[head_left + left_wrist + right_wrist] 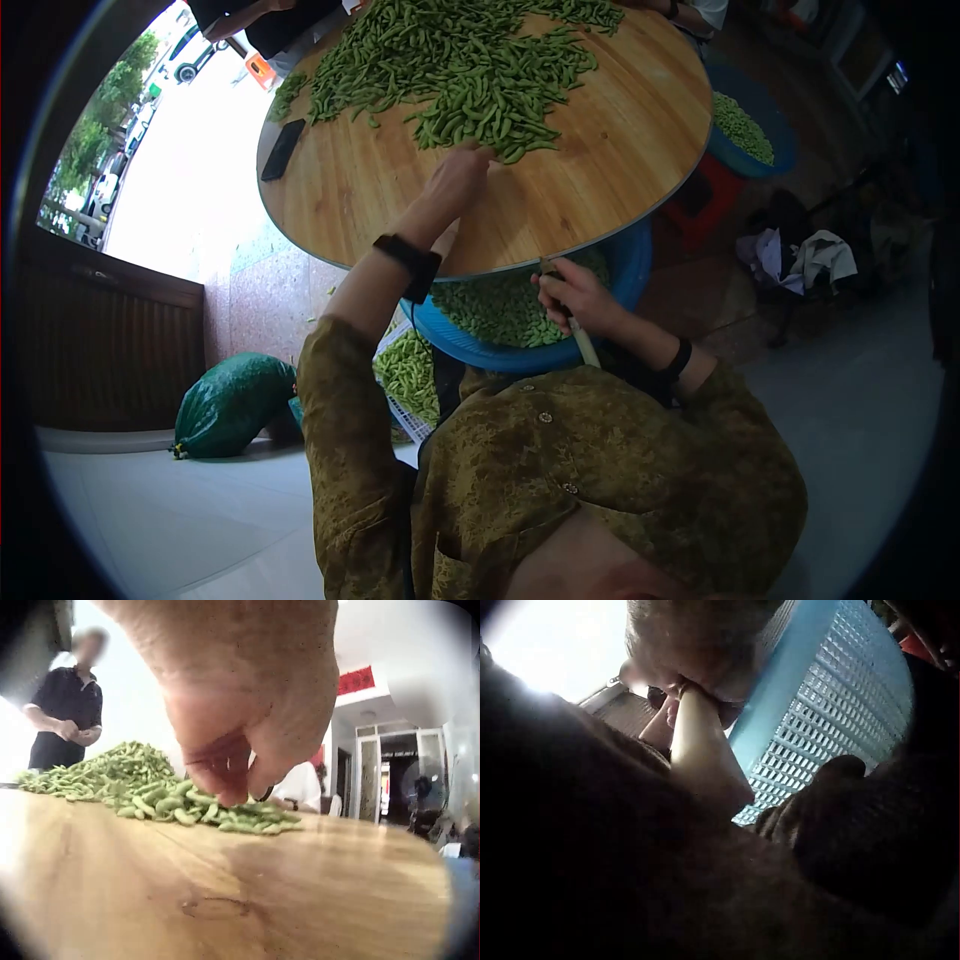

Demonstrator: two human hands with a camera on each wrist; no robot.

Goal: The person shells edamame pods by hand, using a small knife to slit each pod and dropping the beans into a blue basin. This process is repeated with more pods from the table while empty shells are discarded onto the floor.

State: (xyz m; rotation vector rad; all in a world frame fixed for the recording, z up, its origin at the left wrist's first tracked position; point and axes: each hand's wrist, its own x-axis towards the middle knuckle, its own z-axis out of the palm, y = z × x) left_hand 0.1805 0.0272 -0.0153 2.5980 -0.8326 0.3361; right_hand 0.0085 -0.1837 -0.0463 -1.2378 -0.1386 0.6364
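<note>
Green soybean pods [500, 100] lie heaped over the far part of a round wooden table [350, 200]. My left hand [460, 180] reaches over the tabletop, its fingertips bent down at the near edge of the heap. In the left wrist view, the thumb and fingers [229, 791] come down close together among the pods; I cannot tell whether a pod is between them. My right hand [585, 298] grips a tool with a pale, tapered handle [701, 746] at the table's near edge. Below that hand, a blue slotted basket [635, 270] holds many loose green beans [490, 310].
A black phone [283, 150] lies at the table's left edge. On the floor are a white crate with pods [408, 375] and a green sack [235, 405]. A second blue basin [782, 130] stands right, near a red stool [705, 200]. Other people [67, 712] are across the table.
</note>
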